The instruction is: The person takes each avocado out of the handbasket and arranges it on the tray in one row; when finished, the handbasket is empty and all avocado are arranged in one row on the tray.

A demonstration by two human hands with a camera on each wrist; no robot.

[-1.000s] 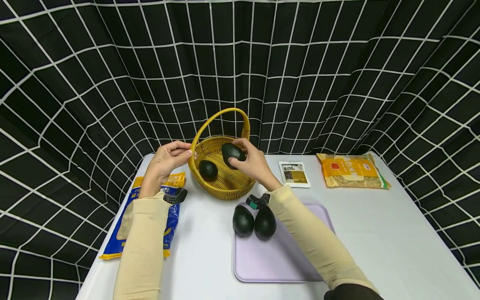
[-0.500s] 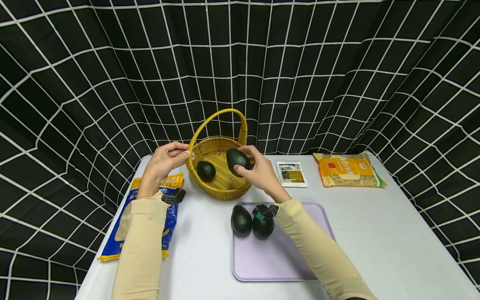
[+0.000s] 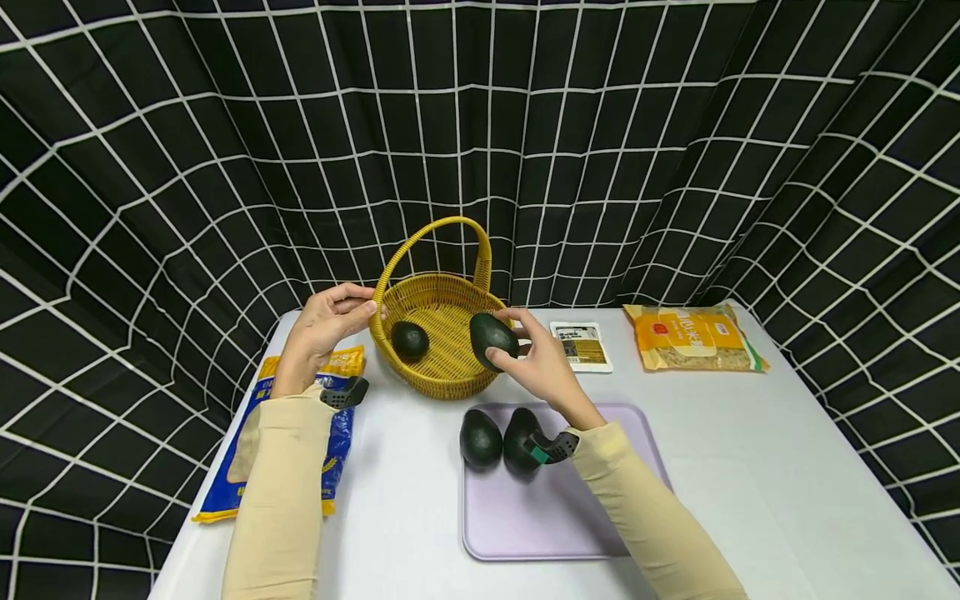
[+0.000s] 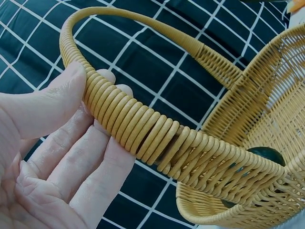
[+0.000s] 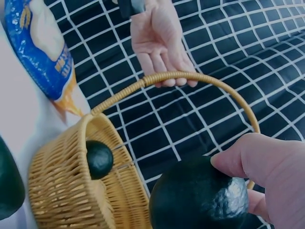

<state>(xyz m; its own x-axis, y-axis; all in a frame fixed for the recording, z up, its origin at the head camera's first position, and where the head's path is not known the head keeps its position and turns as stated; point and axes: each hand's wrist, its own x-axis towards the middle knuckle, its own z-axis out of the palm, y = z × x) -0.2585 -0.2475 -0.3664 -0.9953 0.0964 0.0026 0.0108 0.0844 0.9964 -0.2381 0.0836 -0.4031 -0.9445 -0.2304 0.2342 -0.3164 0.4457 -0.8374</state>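
A yellow wicker basket (image 3: 442,379) with a tall arched handle stands at the back of the table. My left hand (image 3: 321,332) grips the left side of that handle between thumb and fingers, as the left wrist view shows closely. In my right hand (image 3: 546,363) is a dark green avocado (image 3: 491,340), pinched between thumb and fingers over the basket's right rim. Another avocado (image 3: 410,340) lies inside the basket at the left. Two more, a left avocado (image 3: 480,439) and a right avocado (image 3: 519,437), sit side by side at the tray's back left corner, the latter partly covered by the wrist strap.
The lilac tray (image 3: 540,533) lies front centre on the white table. A blue and yellow bag (image 3: 345,433) is under the left forearm. Behind the right hand are a small white packet (image 3: 583,346) and an orange bag (image 3: 693,337). Black gridded cloth (image 3: 480,125) hangs behind.
My right hand has drawn the avocado rightward and slightly toward me, from over the basket's middle to its right rim. My left hand keeps its hold on the handle.
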